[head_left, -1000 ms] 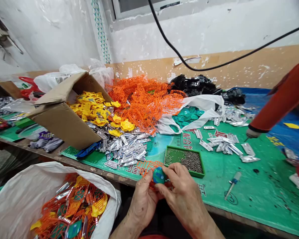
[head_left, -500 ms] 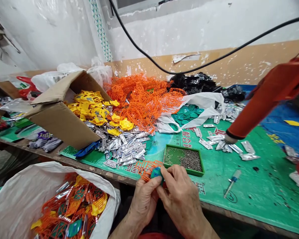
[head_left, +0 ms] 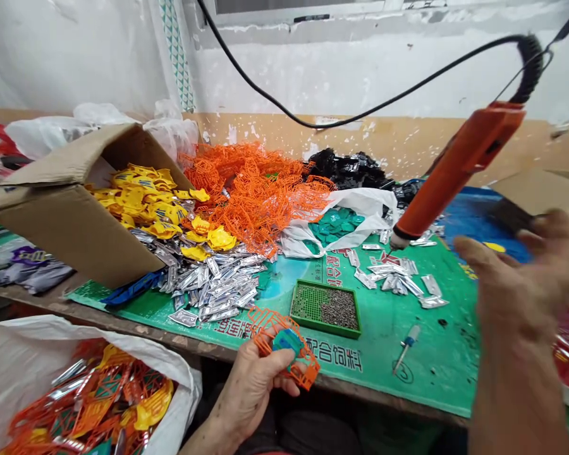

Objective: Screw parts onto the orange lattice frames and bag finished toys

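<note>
My left hand [head_left: 260, 373] pinches an orange plastic lattice frame [head_left: 309, 374] with a green plastic plate [head_left: 287, 340] lying against it, thumb on top, near the table's front edge. At the right, my right hand [head_left: 526, 272] is raised over the table, slightly blurred, its fingers apart and nothing seen in them. To its left hangs an orange electric screwdriver [head_left: 455, 174], tip down and apart from the hand. Just beyond the left hand sits a green tray [head_left: 296, 316] of small screws [head_left: 340, 308].
A cardboard box [head_left: 71, 234] spills yellow plastic parts [head_left: 142, 196] beside silver metal pieces [head_left: 218, 284]. Behind lie orange frames [head_left: 251, 189], green plates [head_left: 336, 226] in a white bag and black parts [head_left: 348, 167]. A small screwdriver [head_left: 406, 349] rests at right; a white sack [head_left: 180, 379] holds assembled pieces.
My right hand has left the green plate and moved up to the right, opening. My left hand still holds the orange frame with the plate. The view has shifted right.
</note>
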{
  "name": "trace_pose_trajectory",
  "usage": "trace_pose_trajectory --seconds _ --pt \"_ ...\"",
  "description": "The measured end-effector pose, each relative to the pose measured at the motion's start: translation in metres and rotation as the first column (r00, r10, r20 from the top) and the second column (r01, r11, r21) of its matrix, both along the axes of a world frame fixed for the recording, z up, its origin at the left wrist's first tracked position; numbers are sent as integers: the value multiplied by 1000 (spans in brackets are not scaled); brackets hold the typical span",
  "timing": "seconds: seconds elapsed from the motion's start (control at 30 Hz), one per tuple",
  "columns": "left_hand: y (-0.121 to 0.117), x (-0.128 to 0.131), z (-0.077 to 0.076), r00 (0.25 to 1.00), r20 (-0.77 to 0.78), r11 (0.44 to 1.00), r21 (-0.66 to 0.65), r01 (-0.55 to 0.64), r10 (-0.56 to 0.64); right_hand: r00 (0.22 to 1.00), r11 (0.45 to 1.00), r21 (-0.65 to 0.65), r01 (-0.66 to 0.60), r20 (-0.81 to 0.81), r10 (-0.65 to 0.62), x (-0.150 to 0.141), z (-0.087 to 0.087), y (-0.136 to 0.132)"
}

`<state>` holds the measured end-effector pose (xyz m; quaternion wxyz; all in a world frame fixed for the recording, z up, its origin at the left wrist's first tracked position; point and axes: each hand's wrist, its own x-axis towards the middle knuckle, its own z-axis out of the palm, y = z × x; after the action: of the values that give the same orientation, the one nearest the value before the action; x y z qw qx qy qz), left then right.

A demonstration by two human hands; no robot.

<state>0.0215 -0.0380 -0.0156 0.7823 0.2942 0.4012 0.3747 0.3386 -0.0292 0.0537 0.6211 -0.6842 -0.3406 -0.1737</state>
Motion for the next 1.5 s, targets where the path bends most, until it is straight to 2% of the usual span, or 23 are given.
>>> trace_pose_trajectory --seconds 0.03,0.07,0.13,0.17,0.2,0.37,0.57,0.67,0.8,0.93,1.1,1.3,1.5 --pt "0 1 0 1000 1 1000 -2 20 -20 991 993 29 -111 -77 113 7 7 12" --pt "-1 1 0 999 0 999 -3 36 -36 953 962 70 -262 -136 270 11 12 23" --pt "-1 1 0 998 -9 999 -6 54 -54 809 831 145 -538 -187 556 10 22 43" --pt "-1 1 0 998 -16 998 -6 60 -60 747 775 172 -609 -204 632 7 26 50" --pt "-1 1 0 998 -23 998 -6 65 -65 708 745 192 -639 -230 667 4 29 56" --pt "1 5 1 994 -42 994 -33 101 -102 698 774 223 -592 -338 631 -17 34 78" --pt "6 7 2 993 -41 993 -51 108 -110 666 743 254 -619 -333 668 -69 30 95" --pt "8 3 2 994 -50 994 -58 92 -95 633 732 257 -631 -375 677 -90 24 94" --pt "10 0 1 994 -55 994 -62 88 -92 617 747 233 -623 -441 652 -106 4 92" --pt "11 -1 -2 993 -54 993 -63 101 -105 652 780 264 -568 -434 622 -117 -17 94" --pt "13 1 -3 993 -53 993 -69 100 -104 683 799 270 -537 -415 600 -120 -34 97" --pt "14 3 -4 994 -86 994 -94 63 -72 694 812 265 -520 -423 583 -120 -45 98" --pt "13 2 -8 994 -72 994 -64 84 -88 697 821 277 -499 -434 571 -121 -46 96"
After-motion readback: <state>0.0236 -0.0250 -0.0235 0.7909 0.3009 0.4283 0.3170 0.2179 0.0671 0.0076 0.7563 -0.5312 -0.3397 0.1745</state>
